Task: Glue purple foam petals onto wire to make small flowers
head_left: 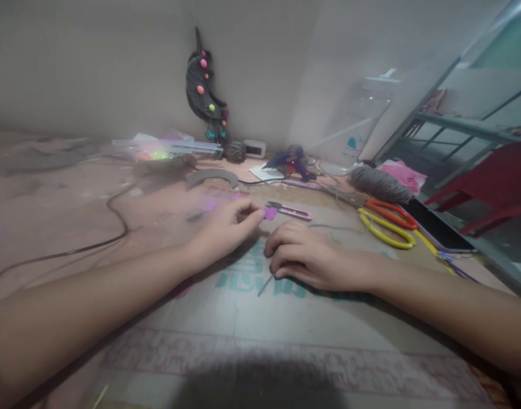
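My left hand point(226, 230) reaches forward over the printed mat point(252, 318) and pinches a small purple piece point(270, 213) between thumb and forefinger. Just beyond the piece lies a pink thread snipper point(291, 211). My right hand point(305, 257) rests knuckles-up on the mat with its fingers curled under. A thin grey strand point(264, 286) runs out from beneath it, and I cannot see whether the fingers grip it.
Orange and yellow scissors point(388, 222), a grey yarn ball point(377, 183), a phone point(439, 227) and a blue glue gun point(291, 161) lie to the right and behind. A grey crescent point(212, 177), a black cable point(111, 218) and a beaded yarn crescent point(204, 91) on the wall sit left and back.
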{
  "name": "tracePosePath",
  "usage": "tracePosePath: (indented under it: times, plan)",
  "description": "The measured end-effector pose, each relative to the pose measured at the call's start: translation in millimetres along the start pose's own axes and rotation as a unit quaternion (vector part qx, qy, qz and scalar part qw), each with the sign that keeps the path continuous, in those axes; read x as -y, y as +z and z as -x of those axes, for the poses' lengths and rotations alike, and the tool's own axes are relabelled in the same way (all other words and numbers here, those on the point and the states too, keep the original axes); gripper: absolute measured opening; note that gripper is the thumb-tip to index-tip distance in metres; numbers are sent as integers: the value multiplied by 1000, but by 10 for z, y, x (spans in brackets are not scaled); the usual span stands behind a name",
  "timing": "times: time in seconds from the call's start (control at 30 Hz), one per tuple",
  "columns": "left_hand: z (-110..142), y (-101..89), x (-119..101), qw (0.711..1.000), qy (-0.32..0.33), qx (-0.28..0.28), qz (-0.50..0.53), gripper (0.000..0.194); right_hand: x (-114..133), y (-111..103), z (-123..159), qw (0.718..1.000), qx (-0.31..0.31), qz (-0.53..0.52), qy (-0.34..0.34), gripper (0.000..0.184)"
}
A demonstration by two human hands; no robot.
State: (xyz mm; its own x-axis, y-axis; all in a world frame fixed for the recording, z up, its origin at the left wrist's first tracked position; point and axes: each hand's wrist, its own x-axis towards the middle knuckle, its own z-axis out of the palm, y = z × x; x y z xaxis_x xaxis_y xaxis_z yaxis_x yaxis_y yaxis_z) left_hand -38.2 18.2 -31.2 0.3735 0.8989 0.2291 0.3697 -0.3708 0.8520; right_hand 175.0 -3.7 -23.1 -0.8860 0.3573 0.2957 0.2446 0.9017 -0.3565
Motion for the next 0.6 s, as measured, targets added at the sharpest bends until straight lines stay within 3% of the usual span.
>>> tracePosePath:
  times: [0.17, 0.3, 0.47, 0.53, 0.6]
  plan:
    - [1, 12, 3, 999, 18, 23, -15, 23, 31, -81, 15, 995, -19, 39, 95, 16]
    - [20, 17, -14, 994, 40, 33, -94, 24, 133, -443, 46, 976, 18, 134, 169, 11]
    - [41, 31, -35, 985, 79, 53, -141, 24, 217, -876, 132, 962, -117, 168, 182, 20]
    - [42, 32, -37, 987, 65, 50, -138, 25, 169, -897, 170, 964, -87, 142, 206, 21]
    - [40, 30, -36, 989, 56, 44, -128, 26, 70, -848, 203, 966, 1, 123, 228, 25]
